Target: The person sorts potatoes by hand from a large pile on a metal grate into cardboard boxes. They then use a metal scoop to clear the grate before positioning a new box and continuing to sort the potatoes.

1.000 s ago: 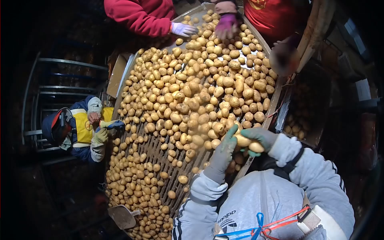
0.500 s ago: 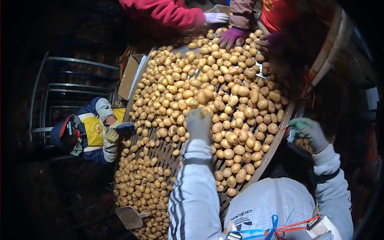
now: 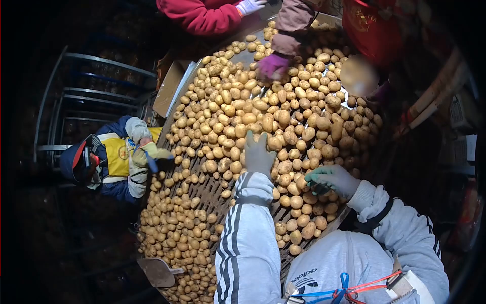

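Note:
Many pale yellow potatoes [image 3: 238, 109] cover a wide slatted sorting table [image 3: 215, 190]. My left hand [image 3: 259, 154], in a grey glove, rests among the potatoes near the middle, its fingers apart and touching some of them. To its right, my right hand [image 3: 331, 181] wears a light glove with green fingers. It hovers low over potatoes by the near right side, fingers stretched and somewhat apart, with nothing visible in them. The undersides of both hands are hidden.
Across the table, a co-worker's purple-gloved hand [image 3: 273, 67] reaches into the potatoes. A white-gloved hand [image 3: 250, 6] shows at the far edge. A person in a yellow vest [image 3: 117, 154] stands left. A cardboard box [image 3: 169, 88] and metal rails [image 3: 101, 106] lie behind.
My right hand has come from beyond the table's right edge to over the potatoes. My left hand moved slightly right, its fingers now spread. The co-worker's purple glove shifted left and nearer.

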{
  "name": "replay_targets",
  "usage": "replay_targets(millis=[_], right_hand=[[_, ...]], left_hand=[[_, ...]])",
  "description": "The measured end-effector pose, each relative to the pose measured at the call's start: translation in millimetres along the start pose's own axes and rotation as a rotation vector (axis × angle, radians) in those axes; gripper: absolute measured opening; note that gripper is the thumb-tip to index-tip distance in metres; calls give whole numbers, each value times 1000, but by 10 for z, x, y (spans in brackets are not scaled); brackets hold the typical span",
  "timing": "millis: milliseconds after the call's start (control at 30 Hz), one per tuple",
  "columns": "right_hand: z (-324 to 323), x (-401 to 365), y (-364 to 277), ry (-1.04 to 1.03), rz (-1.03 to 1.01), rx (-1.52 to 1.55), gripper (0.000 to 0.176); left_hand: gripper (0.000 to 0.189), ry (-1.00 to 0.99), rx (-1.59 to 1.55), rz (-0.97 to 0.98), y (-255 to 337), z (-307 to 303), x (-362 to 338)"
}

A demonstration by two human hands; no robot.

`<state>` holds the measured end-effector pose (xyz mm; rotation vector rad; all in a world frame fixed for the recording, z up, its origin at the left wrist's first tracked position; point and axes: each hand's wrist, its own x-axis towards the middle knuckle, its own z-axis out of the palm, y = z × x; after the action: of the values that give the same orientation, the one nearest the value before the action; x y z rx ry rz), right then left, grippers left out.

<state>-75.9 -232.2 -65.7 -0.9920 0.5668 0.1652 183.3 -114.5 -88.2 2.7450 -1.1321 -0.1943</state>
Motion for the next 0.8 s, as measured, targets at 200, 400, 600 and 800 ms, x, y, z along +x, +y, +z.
replay_targets(millis=[200, 400, 600, 800], right_hand=[[-189, -57, 145, 33, -42, -37, 34], [-126, -214, -23, 89, 18, 9, 34], [-219, -210, 134, 104, 16, 75, 33], [-293, -526, 83, 119, -33, 64, 35]], left_hand=[[14, -46, -1011, -533, -105, -417, 117], [31, -77, -296, -156, 16, -185, 167], [65, -66, -228, -115, 236, 153, 150], [59, -456, -1518, -403, 389, -497, -201]])
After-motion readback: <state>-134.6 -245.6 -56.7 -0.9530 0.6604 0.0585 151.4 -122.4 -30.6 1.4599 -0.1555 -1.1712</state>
